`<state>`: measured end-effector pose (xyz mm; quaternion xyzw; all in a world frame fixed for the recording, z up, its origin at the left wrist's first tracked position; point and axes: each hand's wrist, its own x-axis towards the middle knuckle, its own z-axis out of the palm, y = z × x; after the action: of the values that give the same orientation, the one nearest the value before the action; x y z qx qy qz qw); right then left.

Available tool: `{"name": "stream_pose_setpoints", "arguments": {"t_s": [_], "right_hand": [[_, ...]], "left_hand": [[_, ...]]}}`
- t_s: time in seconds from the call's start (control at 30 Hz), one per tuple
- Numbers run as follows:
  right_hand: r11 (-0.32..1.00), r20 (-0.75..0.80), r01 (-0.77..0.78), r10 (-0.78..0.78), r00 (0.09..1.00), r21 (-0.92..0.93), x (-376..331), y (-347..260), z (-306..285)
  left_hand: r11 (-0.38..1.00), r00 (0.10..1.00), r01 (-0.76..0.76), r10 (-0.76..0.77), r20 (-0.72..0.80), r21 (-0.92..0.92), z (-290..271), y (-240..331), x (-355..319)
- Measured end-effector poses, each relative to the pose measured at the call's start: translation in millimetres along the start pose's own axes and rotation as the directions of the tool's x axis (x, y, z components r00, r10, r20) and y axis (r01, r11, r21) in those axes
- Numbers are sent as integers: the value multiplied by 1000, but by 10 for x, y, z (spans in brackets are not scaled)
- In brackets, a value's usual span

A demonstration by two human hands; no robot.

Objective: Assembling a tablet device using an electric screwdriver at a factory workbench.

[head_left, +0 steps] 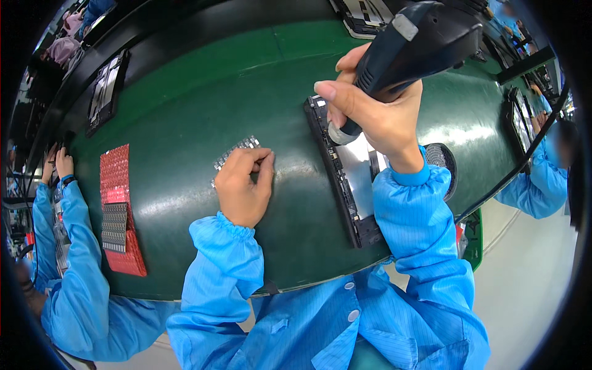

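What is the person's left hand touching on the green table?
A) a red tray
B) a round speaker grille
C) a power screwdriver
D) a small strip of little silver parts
D: the left hand has its fingertips on the small strip of silver parts on the green table, while the right hand holds the power screwdriver.

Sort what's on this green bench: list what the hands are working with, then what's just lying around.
In use:
- electric screwdriver, gripped by the right hand, tip down on the device
- black open device chassis
- strip of small metal parts, under the left hand

Lying about:
- red tray with a grey parts strip
- round mesh part
- other devices farther along
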<state>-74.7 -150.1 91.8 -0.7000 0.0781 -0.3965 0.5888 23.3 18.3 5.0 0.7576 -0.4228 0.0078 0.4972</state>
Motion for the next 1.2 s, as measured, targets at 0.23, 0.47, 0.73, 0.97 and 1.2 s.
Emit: {"name": "stream_pose_setpoints", "arguments": {"t_s": [0.23, 0.47, 0.73, 0.97, 1.2], "right_hand": [[999, 50, 39, -39, 998, -15, -115, 21, 73], [999, 15, -9, 9, 1000, -35, -108, -20, 34], [965, -146, 252, -241, 960, 67, -28, -340, -257], [936, -246, 317, -274, 930, 156, -250, -500, -619], [987, -261, 83, -45, 964, 140, -681, -226, -751]], "left_hand": [[974, 986, 165, -163, 25, -154, -34, 16, -64], [984, 984, -79, 102, 144, -159, 54, 119, -145], [825, 757, -497, 564, 330, -270, 338, 763, -674], [772, 706, -635, 581, 406, 0, 497, 667, -698], [784, 831, -537, 426, 358, 311, 301, -1, 514]]}}
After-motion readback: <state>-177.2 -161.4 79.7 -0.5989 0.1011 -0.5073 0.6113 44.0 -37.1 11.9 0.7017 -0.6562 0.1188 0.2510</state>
